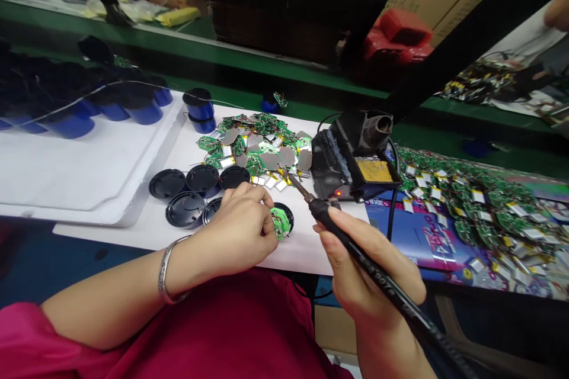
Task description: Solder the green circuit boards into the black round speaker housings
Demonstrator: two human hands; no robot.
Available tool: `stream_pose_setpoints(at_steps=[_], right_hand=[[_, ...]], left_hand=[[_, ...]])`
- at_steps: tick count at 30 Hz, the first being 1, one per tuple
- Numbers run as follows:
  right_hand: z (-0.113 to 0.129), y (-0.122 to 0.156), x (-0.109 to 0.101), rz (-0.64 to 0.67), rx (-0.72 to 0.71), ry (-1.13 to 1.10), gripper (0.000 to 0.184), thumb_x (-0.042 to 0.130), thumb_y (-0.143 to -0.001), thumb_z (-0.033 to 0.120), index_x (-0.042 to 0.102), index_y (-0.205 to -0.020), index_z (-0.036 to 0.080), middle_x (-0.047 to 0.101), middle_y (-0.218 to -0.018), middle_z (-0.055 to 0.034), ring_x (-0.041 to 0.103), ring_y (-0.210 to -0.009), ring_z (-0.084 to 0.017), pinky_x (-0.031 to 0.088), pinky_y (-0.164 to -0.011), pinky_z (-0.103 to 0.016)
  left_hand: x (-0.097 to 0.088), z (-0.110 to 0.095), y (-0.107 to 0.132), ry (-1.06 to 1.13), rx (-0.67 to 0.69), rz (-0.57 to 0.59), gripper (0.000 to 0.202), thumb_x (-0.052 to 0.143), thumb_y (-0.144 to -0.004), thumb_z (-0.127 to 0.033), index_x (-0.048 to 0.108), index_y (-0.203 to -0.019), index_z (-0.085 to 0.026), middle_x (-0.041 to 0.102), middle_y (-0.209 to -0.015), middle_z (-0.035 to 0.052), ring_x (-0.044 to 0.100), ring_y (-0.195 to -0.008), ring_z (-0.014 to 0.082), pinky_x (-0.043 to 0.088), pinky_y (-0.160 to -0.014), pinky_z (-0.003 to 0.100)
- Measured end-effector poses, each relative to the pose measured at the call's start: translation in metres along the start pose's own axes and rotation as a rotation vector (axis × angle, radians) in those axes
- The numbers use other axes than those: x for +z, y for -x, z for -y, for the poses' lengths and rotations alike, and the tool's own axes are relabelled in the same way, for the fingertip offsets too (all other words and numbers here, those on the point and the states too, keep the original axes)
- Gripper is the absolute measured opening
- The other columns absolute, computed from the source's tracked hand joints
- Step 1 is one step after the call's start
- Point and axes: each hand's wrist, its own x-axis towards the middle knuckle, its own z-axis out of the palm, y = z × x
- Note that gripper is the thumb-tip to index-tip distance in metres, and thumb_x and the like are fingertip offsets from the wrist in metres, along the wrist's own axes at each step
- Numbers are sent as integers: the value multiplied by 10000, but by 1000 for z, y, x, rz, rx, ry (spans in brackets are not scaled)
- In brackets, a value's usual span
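A soldering iron (pixel 355 249) lies in my right hand (pixel 373 266), whose fingers close around its black handle. Its metal tip points up and left, above the white work surface and apart from the board below. My left hand (pixel 242 222) is closed, with fingers bent at the left edge of a green circuit board (pixel 280 222). That board sits in a round black housing (pixel 291 219), partly covered by my fingers. Just left of this hand stand several open black housings (pixel 184 209). Behind both hands is a pile of green circuit boards (pixel 253 142) with small silver batteries.
A soldering station (pixel 331 169) with a lit red light and a yellow sponge (pixel 374 170) stands behind my right hand. Blue cups (pixel 142 109) crowd a white foam tray (pixel 80 172) at left. More boards (pixel 484 201) cover the right side. Other people's arms show across the bench.
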Motion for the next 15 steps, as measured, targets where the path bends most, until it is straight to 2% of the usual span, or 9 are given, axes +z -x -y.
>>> stream_pose_setpoints(at_steps=[8,15], right_hand=[[-11,17,17,10,-102,-11,494,660,-810,-32,627,-1260,170,746,-1014,-84,717,-843,-170,608,-699,-308],[-9,23,14,-43,-106,35,448,661,-813,-11,651,-1220,176,747,-966,-72,715,-809,-173,612,-675,-311]], left_hand=[[1,0,1,-21,29,-13,216,567,-799,-217,687,-620,-196,635,-1006,46,502,-983,233,393,-848,409],[-4,1,1,-80,79,7,202,550,-826,-243,670,-671,-199,637,-993,59,508,-978,252,411,-844,425]])
